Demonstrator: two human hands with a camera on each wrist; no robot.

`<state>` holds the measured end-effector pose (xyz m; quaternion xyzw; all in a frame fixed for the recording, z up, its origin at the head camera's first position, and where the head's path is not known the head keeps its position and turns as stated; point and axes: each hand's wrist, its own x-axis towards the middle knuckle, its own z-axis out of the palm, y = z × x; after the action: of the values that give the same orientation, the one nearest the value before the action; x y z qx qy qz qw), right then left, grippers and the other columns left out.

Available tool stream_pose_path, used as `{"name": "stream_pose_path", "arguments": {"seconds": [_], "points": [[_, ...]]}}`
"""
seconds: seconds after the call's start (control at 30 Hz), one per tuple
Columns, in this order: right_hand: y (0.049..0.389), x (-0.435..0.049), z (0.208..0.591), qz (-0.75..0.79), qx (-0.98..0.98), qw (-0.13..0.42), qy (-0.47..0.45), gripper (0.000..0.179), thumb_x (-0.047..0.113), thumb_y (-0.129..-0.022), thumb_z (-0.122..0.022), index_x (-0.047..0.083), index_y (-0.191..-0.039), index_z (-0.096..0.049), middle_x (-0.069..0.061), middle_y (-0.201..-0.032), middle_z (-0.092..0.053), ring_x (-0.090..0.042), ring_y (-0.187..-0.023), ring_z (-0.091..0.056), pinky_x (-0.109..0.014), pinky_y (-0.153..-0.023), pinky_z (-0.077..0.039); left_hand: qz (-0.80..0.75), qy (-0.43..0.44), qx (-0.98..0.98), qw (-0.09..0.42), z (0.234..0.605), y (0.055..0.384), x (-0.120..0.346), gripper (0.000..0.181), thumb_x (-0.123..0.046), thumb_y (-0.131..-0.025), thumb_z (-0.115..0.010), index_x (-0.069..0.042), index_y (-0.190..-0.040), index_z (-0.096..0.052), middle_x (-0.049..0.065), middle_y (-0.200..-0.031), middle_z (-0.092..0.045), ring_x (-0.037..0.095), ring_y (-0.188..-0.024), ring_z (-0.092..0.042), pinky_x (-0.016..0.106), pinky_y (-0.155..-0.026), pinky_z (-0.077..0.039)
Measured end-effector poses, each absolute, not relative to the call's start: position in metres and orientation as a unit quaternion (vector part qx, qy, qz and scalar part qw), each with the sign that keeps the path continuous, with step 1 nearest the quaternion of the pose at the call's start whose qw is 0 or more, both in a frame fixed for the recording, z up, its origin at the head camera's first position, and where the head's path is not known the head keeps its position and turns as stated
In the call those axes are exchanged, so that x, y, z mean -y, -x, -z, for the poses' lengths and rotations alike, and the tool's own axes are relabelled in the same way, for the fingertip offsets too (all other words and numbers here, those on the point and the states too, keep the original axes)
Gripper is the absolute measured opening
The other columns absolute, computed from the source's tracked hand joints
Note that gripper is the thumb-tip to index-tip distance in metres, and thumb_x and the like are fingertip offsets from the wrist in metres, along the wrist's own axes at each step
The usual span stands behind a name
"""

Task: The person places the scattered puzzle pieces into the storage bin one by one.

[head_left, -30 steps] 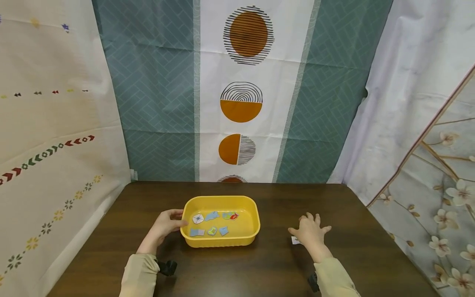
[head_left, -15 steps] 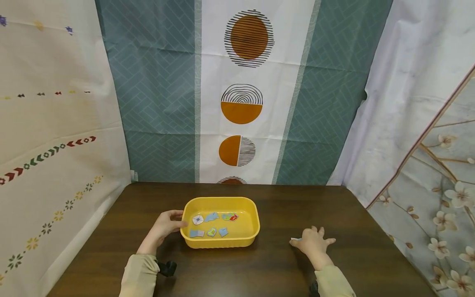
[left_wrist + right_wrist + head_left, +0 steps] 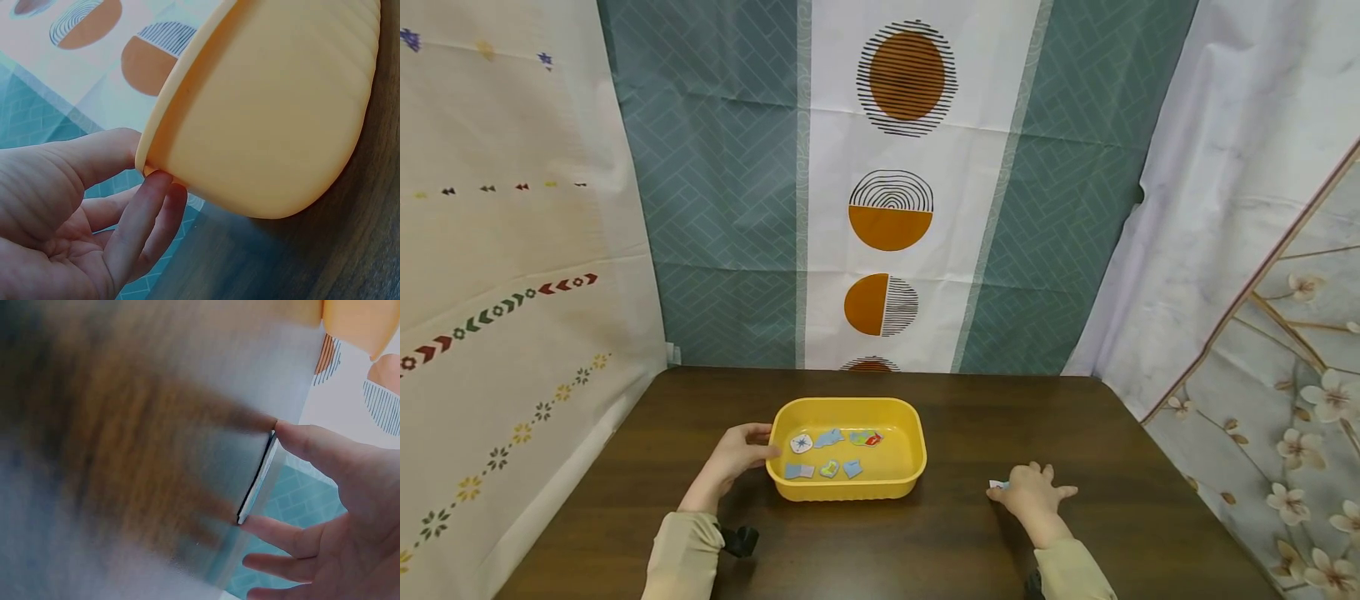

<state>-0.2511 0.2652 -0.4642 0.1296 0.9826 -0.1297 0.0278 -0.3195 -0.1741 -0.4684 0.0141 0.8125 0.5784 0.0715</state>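
My left hand [image 3: 739, 450] pinches the left rim of a yellow plastic tub [image 3: 850, 492], which stands on the table. In the left wrist view the thumb is on the rim and the fingertips press under it on the outer wall [image 3: 281, 112]. To the right of the tub, my right hand [image 3: 1033, 493] is low over the table. Its thumb and index finger grip the two ends of a small flat printed piece [image 3: 257, 478] with a dark lower edge, while the other fingers stay spread. In the head view the hand hides most of that piece [image 3: 997, 484].
Several flat printed pieces lie in the tub, among them a white one with a compass star [image 3: 801, 443], a green and red one [image 3: 867, 438] and a blue one [image 3: 852, 468]. Patterned cloths hang behind and on both sides of the dark wooden table [image 3: 880, 550].
My right hand has come down from above the small piece, and its thumb and index finger now grip it at the ends. The left hand and the tub have stayed put.
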Motion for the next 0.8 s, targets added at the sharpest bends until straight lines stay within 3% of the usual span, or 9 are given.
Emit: {"name": "stream_pose_path", "arguments": {"seconds": [0.33, 0.8], "points": [[0.256, -0.265, 0.46, 0.126, -0.984, 0.027, -0.126, 0.046, 0.034, -0.079, -0.077, -0.007, -0.096, -0.068, -0.043, -0.128, -0.042, -0.064, -0.132, -0.018, -0.088, -0.09, -0.01, -0.578, -0.011, -0.813, 0.07, 0.467, 0.32, 0.174, 0.054, -0.004, -0.082, -0.071, 0.014, -0.129, -0.05, 0.028, -0.122, -0.055, 0.025, -0.097, -0.064, 0.04, -0.083, -0.058], [0.279, -0.25, 0.425, 0.136, -0.986, -0.042, -0.089, 0.046, 0.034, -0.081, -0.075, -0.009, -0.096, -0.067, -0.04, -0.135, -0.04, -0.063, -0.133, -0.016, -0.087, -0.091, -0.01, -0.578, 0.0, -0.813, 0.064, 0.471, 0.32, 0.173, 0.051, -0.003, -0.081, -0.071, 0.012, -0.126, -0.052, 0.027, -0.12, -0.057, 0.025, -0.096, -0.064, 0.04, -0.082, -0.058]]}}
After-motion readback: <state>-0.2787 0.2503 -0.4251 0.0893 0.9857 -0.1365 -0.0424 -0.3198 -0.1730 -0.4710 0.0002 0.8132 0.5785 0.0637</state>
